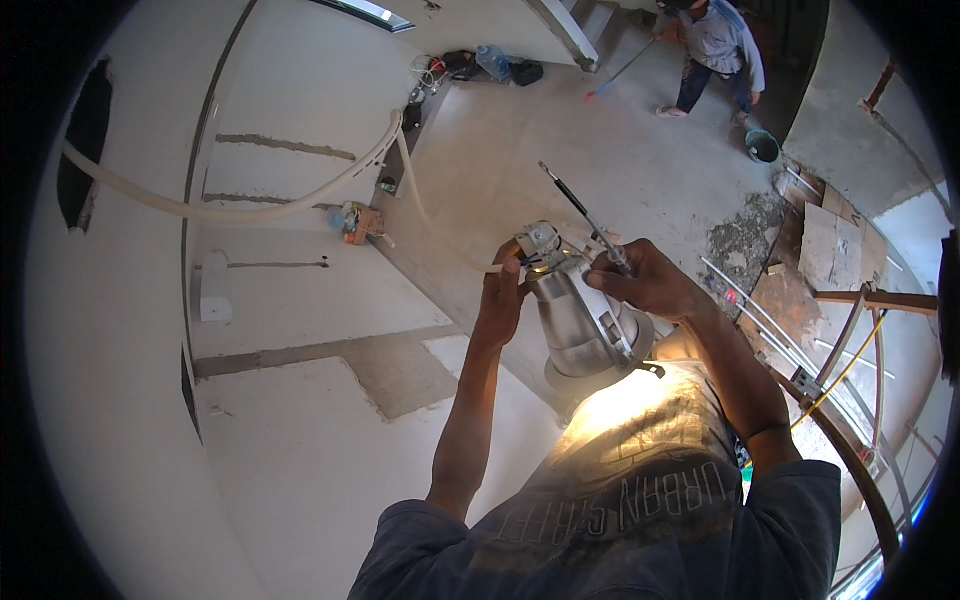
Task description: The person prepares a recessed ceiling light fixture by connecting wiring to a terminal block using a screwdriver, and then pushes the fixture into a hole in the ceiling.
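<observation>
A silver metal downlight with a wide round rim is held up in front of my chest. It is lit, and its glow falls on my shirt. My left hand is closed around its back end, beside a small bracket with a terminal part. A pale flexible conduit runs to that end from the left wall. My right hand grips a screwdriver whose dark shaft points up and away to the left. The right thumb rests against the downlight's side. Fingers partly hide the wires.
Far off, a co-worker stands with a long-handled tool beside a bucket. Metal scaffold bars, long pale tubes and flattened cardboard are on the right. A large bottle and bags lie along the far wall.
</observation>
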Motion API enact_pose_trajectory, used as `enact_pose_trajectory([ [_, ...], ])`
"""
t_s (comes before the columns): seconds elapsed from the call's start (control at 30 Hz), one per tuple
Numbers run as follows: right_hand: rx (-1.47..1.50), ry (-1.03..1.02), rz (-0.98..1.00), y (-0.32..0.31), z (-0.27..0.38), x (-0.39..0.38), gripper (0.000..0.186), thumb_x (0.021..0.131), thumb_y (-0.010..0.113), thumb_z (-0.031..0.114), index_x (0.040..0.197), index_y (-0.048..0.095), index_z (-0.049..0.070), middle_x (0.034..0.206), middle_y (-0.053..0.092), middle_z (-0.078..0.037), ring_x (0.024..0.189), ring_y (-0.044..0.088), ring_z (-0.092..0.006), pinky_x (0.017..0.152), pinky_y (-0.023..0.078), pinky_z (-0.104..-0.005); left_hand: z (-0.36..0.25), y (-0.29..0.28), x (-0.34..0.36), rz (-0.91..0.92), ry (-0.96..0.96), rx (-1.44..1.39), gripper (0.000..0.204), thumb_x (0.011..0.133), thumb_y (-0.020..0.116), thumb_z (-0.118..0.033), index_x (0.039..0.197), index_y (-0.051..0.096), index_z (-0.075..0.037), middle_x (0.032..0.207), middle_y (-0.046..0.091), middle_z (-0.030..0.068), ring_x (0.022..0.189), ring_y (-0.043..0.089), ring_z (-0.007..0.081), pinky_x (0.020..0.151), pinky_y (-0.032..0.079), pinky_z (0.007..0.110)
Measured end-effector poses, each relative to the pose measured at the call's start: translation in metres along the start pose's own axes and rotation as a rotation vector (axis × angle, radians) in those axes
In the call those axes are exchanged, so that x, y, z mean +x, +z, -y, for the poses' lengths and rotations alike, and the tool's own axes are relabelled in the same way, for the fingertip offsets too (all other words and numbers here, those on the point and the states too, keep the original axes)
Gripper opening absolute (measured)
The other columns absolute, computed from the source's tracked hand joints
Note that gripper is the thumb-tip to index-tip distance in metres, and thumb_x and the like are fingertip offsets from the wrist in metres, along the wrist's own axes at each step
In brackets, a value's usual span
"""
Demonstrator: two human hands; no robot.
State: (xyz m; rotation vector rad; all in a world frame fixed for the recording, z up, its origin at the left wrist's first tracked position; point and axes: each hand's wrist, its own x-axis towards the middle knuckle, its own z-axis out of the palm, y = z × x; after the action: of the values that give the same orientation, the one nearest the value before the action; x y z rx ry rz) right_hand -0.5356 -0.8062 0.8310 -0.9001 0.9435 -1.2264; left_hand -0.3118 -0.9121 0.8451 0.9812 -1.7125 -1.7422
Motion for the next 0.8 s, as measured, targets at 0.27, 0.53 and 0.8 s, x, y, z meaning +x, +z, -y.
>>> enact_pose_trajectory([
  [0.27, -0.231, 0.025, -0.143, -0.004, -0.021, 0.003, 0.037, 0.084, 0.074, 0.033, 0.097, 0.073, -0.001, 0.079, 0.07, -0.013, 0.077, 0.064, -0.0179, 0.077, 0.05, -0.0339, -0.015, 0.004, -0.004, -0.003, -0.031, 0.063, 0.068, 0.097, 0.045, -0.055, 0.138, 0.041, 0.0, 0.131, 0.051, 0.0125, 0.12, 0.051, 0.0216, 0.096, 0.048, 0.038],
  [0.53, -0.183, -0.015, -0.1, -0.01, -0.015, 0.006, 0.031, 0.08, 0.077, 0.027, 0.092, 0.073, -0.002, 0.08, 0.071, -0.014, 0.077, 0.065, -0.0182, 0.075, 0.05, -0.0338, -0.021, 0.007, -0.008, -0.029, -0.018, 0.089, 0.078, 0.091, 0.054, -0.06, 0.136, 0.04, 0.003, 0.123, 0.056, 0.0121, 0.113, 0.056, 0.0199, 0.095, 0.047, 0.034],
  [0.8, -0.132, -0.013, -0.119, -0.012, -0.013, 0.009, 0.026, 0.079, 0.079, 0.022, 0.086, 0.073, -0.002, 0.077, 0.07, -0.01, 0.072, 0.062, -0.0131, 0.07, 0.049, -0.0313, -0.021, 0.006, -0.005, -0.015, -0.049, 0.029, 0.089, 0.085, 0.058, -0.066, 0.136, 0.038, 0.004, 0.125, 0.054, 0.0135, 0.115, 0.055, 0.0214, 0.096, 0.047, 0.035],
])
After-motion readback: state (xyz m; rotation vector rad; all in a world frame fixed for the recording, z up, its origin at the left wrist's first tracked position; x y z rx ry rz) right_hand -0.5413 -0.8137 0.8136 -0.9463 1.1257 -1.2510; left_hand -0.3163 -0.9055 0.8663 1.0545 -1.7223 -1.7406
